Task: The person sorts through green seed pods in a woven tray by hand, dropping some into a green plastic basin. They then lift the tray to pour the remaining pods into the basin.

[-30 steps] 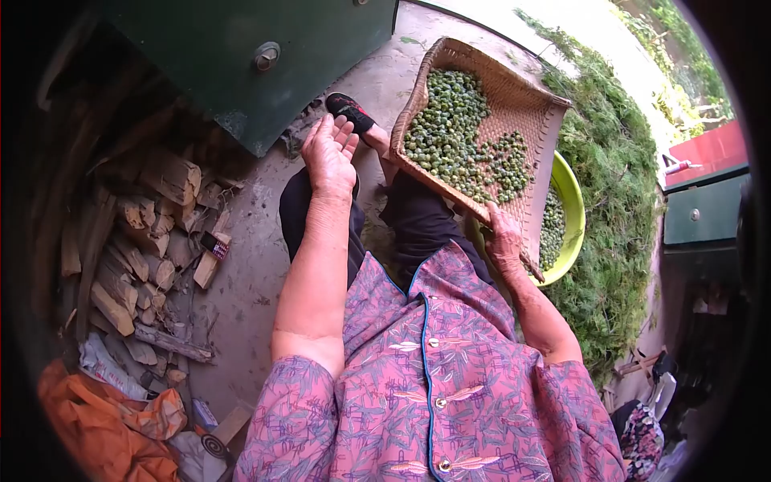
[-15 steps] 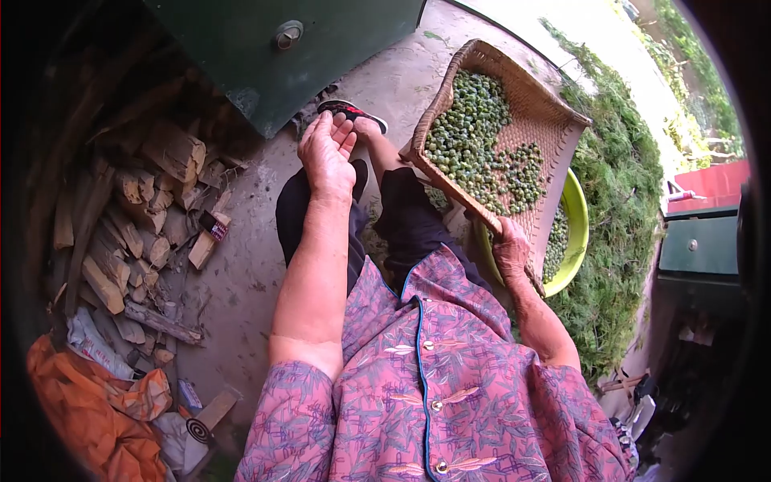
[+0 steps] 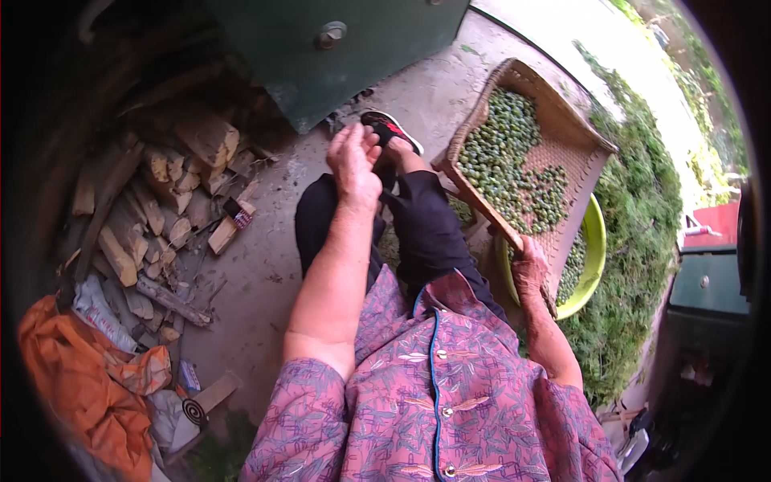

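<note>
A woven bamboo winnowing basket (image 3: 566,173) tilts over the right side, holding many small round green fruits (image 3: 502,149) heaped toward its far-left side. My right hand (image 3: 530,269) grips the near rim of the basket. Under it, partly covered, stands a yellow-green tub (image 3: 596,261) with more green fruits inside. My left hand (image 3: 354,165) is held up in front of my legs, apart from the basket. Its fingers are loosely bent, and nothing shows in them.
Split firewood (image 3: 173,209) is piled at the left, with an orange cloth or bag (image 3: 84,386) below it. A green metal cabinet (image 3: 345,68) stands ahead. Cut green foliage (image 3: 634,233) lies along the right. My shoe (image 3: 389,128) is near the cabinet's corner.
The whole view has shifted, with everything sitting lower and further right. My left hand has turned and its fingers are more bent. My right hand keeps its grip on the basket.
</note>
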`<state>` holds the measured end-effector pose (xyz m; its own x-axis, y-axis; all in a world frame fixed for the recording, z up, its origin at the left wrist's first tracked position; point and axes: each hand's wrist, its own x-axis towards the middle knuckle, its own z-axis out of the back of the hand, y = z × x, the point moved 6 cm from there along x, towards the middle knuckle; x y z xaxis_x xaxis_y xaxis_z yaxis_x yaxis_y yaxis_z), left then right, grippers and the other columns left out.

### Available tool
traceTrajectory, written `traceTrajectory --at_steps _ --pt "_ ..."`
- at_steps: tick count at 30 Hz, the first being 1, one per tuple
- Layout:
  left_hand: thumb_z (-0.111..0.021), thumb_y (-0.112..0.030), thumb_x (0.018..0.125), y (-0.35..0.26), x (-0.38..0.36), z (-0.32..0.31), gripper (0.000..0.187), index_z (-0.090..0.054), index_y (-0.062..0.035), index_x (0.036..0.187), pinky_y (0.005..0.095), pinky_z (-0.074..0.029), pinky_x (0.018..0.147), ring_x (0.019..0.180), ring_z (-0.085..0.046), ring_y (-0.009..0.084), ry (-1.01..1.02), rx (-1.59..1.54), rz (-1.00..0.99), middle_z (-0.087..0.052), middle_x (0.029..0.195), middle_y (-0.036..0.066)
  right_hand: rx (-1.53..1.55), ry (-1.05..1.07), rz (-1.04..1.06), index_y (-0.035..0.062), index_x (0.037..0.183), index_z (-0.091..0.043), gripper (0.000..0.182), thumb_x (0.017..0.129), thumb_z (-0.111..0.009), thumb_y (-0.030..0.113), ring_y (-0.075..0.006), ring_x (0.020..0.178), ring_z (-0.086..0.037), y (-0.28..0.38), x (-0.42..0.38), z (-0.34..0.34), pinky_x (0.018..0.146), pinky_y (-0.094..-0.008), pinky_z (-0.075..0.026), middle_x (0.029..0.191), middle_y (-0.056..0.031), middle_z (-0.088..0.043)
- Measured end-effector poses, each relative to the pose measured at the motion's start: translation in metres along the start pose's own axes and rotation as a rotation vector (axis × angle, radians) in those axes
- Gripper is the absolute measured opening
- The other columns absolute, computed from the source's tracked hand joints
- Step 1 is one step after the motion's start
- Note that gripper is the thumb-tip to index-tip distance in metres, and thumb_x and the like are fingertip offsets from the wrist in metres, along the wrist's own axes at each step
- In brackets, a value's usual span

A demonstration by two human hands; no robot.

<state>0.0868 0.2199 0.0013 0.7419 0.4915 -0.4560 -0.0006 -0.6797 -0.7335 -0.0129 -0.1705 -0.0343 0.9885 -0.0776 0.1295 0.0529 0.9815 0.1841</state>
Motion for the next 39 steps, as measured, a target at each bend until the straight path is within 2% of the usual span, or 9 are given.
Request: traceTrajectory --at_steps 3,5,7,9,11,15,24,29,39 --pt "-0.059 -0.02 0.088 0.013 -0.003 -0.006 0.021 -0.057 -0.0063 0.103 0.0255 -0.049 0.062 0.075 -0.062 0.0144 0.009 0.002 0.019 -0.063 0.089 0.006 0.038 0.043 0.008 0.0137 0.1 -0.058 0.028 0.075 -0.057 0.003 -0.0322 0.086 -0.059 0.001 0.001 -0.001 0.07 -0.0417 -0.047 0.091 -0.0099 -0.06" --pt "-0.06 -0.021 0.088 0.023 -0.002 -0.009 0.021 -0.057 -0.0072 0.104 0.0246 -0.049 0.062 0.074 -0.062 0.0126 0.03 0.046 0.038 -0.064 0.089 0.005 0.055 -0.036 0.046 0.0162 0.099 -0.058 0.02 0.08 -0.055 0.009 -0.0345 0.078 -0.06 -0.004 -0.001 -0.003 0.064 -0.0446 -0.045 0.084 -0.0122 -0.061" --pt "-0.06 -0.021 0.088 0.023 -0.006 -0.016 0.021 -0.057 -0.0074 0.104 0.024 -0.049 0.061 0.073 -0.062 0.0115 0.071 0.053 0.067 -0.064 0.088 0.003 0.062 -0.018 0.035 0.0172 0.099 -0.058 0.022 0.08 -0.054 0.008 -0.0349 0.077 -0.06 -0.006 -0.002 -0.005 0.064 -0.0449 -0.045 0.082 -0.0124 -0.061" --pt "-0.057 -0.02 0.088 0.029 -0.01 -0.021 0.019 -0.06 -0.005 0.099 0.0217 -0.044 0.058 0.068 -0.055 0.008 0.066 0.057 0.064 -0.06 0.081 0.0 0.061 -0.005 0.013 0.0183 0.1 -0.058 0.023 0.08 -0.054 0.008 -0.0353 0.076 -0.06 -0.009 -0.001 -0.005 0.064 -0.0452 -0.045 0.081 -0.0127 -0.061" --pt "-0.06 -0.019 0.088 0.04 -0.005 -0.024 0.021 -0.058 -0.0063 0.104 0.0217 -0.048 0.056 0.07 -0.061 0.0102 0.102 0.093 0.08 -0.064 0.086 0.003 0.059 -0.055 0.045 0.0201 0.1 -0.057 0.023 0.08 -0.054 0.01 -0.0362 0.075 -0.06 -0.008 -0.002 -0.004 0.062 -0.0461 -0.045 0.079 -0.0134 -0.062" --pt "-0.061 -0.019 0.086 0.049 -0.012 -0.04 0.021 -0.058 -0.0056 0.103 0.0215 -0.046 0.057 0.067 -0.059 0.009 0.159 0.074 0.082 -0.062 0.083 0.002 -0.015 0.051 -0.042 0.0178 0.1 -0.058 0.022 0.08 -0.056 0.009 -0.0334 0.083 -0.06 -0.015 -0.002 -0.009 0.068 -0.0431 -0.047 0.087 -0.0102 -0.062" --pt "-0.06 -0.022 0.086 0.061 -0.017 -0.052 0.024 -0.059 -0.0036 0.101 0.0228 -0.045 0.058 0.067 -0.058 0.0097 0.213 0.088 0.049 -0.062 0.08 0.002 -0.047 0.028 -0.018 0.0227 0.1 -0.056 0.019 0.083 -0.053 0.016 -0.0377 0.071 -0.061 -0.009 0.0 -0.002 0.06 -0.0481 -0.045 0.077 -0.0134 -0.062" --pt "-0.06 -0.021 0.086 0.063 -0.019 -0.058 0.025 -0.059 -0.0028 0.103 0.0206 -0.044 0.056 0.066 -0.057 0.0082 0.261 0.052 0.062 -0.062 0.082 0.002 -0.052 0.069 -0.048 0.022 0.099 -0.056 0.017 0.083 -0.052 0.017 -0.0381 0.072 -0.061 -0.007 0.001 0.001 0.06 -0.0483 -0.045 0.077 -0.0138 -0.062" --pt "-0.058 -0.019 0.086 0.065 -0.034 -0.072 0.02 -0.06 -0.0028 0.099 0.0198 -0.044 0.058 0.064 -0.054 0.0054 0.319 0.095 0.089 -0.061 0.08 0.0 0.068 0.103 -0.094 0.0184 0.098 -0.058 0.024 0.077 -0.066 0.028 -0.034 0.082 -0.06 -0.023 -0.001 -0.011 0.065 -0.0434 -0.045 0.088 -0.0104 -0.063"
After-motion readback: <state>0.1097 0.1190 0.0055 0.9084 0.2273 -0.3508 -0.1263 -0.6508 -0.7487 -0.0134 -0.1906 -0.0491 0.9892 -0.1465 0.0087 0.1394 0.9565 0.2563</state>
